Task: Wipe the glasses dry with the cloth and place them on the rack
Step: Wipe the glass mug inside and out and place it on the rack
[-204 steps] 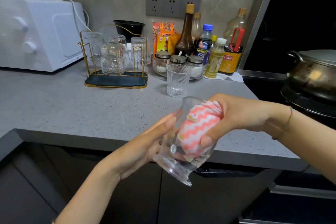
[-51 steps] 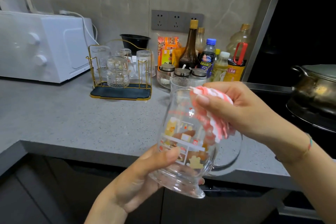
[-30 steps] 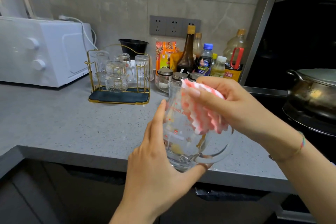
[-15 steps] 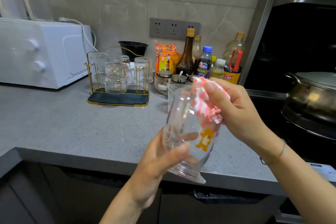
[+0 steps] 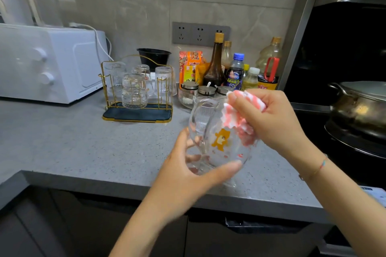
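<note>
My left hand [image 5: 188, 175] grips the base of a clear glass mug [image 5: 217, 142] printed with an orange bear, held tilted above the counter's front edge. My right hand [image 5: 271, 123] holds a pink and white striped cloth [image 5: 240, 115] pressed against the mug's upper right side near the rim. A ribbed glass [image 5: 203, 115] stands on the counter behind the mug, seen partly through it. The gold wire rack [image 5: 137, 115] with a dark tray stands at the back left and carries several upturned glasses [image 5: 133, 94].
A white microwave [image 5: 48, 62] fills the far left. Sauce bottles [image 5: 217, 64], snack packets and lidded jars [image 5: 190, 89] crowd the wall behind the ribbed glass. A metal pot [image 5: 361, 108] sits on the stove at the right. The grey counter [image 5: 83, 148] stretches left of my hands.
The mug has turned in my left hand so the bear print faces me more squarely. My right hand has rubbed the cloth down along its upper right side.
</note>
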`<state>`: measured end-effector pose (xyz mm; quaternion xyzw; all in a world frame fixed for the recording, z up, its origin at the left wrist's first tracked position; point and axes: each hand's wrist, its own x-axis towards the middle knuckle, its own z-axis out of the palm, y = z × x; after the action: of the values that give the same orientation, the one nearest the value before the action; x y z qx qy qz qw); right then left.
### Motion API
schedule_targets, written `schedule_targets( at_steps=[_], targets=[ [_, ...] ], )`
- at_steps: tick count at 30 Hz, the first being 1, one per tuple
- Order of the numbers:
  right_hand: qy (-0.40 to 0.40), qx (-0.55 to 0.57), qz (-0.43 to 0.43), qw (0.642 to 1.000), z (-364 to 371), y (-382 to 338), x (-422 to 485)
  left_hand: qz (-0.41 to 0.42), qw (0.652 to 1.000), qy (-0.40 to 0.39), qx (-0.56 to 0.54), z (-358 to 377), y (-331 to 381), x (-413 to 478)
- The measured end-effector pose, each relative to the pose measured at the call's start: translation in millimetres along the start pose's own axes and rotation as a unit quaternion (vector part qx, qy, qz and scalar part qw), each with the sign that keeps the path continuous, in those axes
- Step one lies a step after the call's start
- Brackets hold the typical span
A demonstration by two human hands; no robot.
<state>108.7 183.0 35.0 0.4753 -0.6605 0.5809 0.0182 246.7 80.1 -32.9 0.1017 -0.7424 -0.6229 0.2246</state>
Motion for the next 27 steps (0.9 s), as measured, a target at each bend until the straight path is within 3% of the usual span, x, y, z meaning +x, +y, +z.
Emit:
schedule_targets(
  at_steps=[2, 5, 11, 16, 17, 19, 22, 27],
  targets=[
    [0.007, -0.055, -0.024, 0.998, 5, 0, 2, 0.018, 0.994, 0.066, 0.089, 12, 2, 0],
    [0.008, -0.087, -0.054, 0.995, 14, -4, 2, 0.035, 0.983, 0.14, 0.111, 20, -3, 3],
    [-0.013, -0.102, -0.074, 0.992, 16, -4, 5, 0.035, 0.991, 0.129, 0.014, 10, -20, 12],
    [-0.041, -0.016, -0.092, 0.995, 10, -2, 5, -0.027, 0.984, 0.019, -0.174, -5, -21, 14],
    [-0.046, 0.026, -0.087, 0.995, 10, -1, 4, -0.06, 0.97, -0.021, -0.234, -8, -24, 13],
    [-0.041, 0.1, -0.078, 0.991, 13, 3, 1, -0.112, 0.909, -0.117, -0.384, -8, -30, 12],
    [-0.02, 0.16, -0.059, 0.985, 18, 8, -2, -0.112, 0.818, -0.249, -0.506, 2, -30, 5],
    [-0.002, 0.144, -0.042, 0.989, 16, 7, -2, -0.141, 0.774, -0.355, -0.505, 1, -44, 13]
  ],
)
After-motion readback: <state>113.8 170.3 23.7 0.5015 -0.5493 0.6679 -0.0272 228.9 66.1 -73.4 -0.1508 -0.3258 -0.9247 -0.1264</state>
